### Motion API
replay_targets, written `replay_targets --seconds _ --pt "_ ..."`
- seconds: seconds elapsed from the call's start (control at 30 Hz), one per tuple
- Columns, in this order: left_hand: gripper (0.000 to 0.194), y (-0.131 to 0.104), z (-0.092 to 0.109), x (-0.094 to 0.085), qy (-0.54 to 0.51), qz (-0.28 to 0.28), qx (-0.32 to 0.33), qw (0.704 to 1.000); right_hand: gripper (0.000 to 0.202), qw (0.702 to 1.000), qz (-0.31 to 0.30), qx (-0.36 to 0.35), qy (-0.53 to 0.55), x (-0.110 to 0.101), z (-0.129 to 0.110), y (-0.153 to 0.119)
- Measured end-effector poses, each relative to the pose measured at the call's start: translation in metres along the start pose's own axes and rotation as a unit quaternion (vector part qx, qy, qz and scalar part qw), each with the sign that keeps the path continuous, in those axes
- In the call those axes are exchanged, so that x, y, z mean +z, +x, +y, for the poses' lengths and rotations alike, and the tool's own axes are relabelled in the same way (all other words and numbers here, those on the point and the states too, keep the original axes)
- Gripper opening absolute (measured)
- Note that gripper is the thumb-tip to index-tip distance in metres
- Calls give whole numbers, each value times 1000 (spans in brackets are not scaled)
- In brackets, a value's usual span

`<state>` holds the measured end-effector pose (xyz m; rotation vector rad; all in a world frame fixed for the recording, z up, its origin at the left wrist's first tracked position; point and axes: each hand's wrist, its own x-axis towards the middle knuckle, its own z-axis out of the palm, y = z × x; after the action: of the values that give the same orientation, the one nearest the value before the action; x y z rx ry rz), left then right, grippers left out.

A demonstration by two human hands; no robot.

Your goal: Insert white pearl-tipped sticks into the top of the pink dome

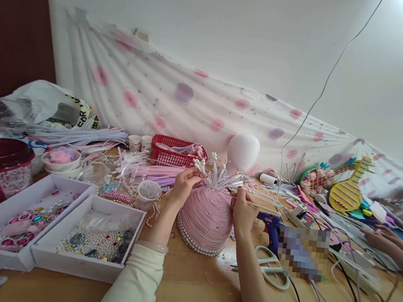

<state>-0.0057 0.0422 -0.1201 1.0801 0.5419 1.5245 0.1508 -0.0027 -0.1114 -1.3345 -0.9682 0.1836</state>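
A pink dome (205,218), wound in rows of fuzzy pipe cleaner with a string of pearls round its lower edge, stands on the table between my hands. White stems and beaded sprigs (217,170) rise from its top. My left hand (185,184) is closed at the top left of the dome, fingertips pinched by the sprigs; what they grip is hidden. On the right side, my right hand (244,214) pinches a thin pale strip (262,207) that runs across the top of the dome and sticks out past my fingers.
White trays (86,259) of beads and gems lie at left, near a paper cup (148,194). Behind are a red basket (175,153) and white foam head (243,152). Scissors (272,267), a blue glue gun (271,228), cables and another person's hands (382,238) are at right.
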Motion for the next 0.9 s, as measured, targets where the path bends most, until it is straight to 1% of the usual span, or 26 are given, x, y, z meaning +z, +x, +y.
replay_targets --seconds 0.1,0.17,0.23,0.3,0.4,0.47,0.57,0.63,0.67,0.73,0.8,0.9 --pt "17 1 -5 3 22 0 16 1000 33 999 -21 -20 18 0 -2 2" --pt "16 4 -10 6 46 20 43 998 35 999 -33 -36 23 0 0 4" --pt "11 8 -15 9 89 44 73 992 36 997 -41 -52 25 0 3 7" --pt "5 15 -16 9 143 62 96 983 38 996 -51 -62 27 -1 7 10" --pt "12 31 -12 7 213 69 112 968 39 994 -76 -58 52 -3 14 13" --pt "16 44 -5 5 248 48 108 962 39 991 -92 -56 74 -3 17 13" --pt "10 57 9 5 285 -26 88 954 38 989 -106 -68 78 -3 18 13" --pt "6 61 19 6 301 -74 80 947 37 987 -116 -83 74 -4 16 12" --pt "6 61 24 8 307 -89 81 944 37 986 -117 -90 73 -4 15 11" --pt "6 59 30 10 310 -101 81 942 37 986 -100 -107 78 -5 12 9" --pt "6 58 33 11 311 -99 75 942 37 985 -83 -125 90 -7 10 7" --pt "7 59 31 9 327 -91 77 937 34 980 -96 -133 111 -8 10 4"
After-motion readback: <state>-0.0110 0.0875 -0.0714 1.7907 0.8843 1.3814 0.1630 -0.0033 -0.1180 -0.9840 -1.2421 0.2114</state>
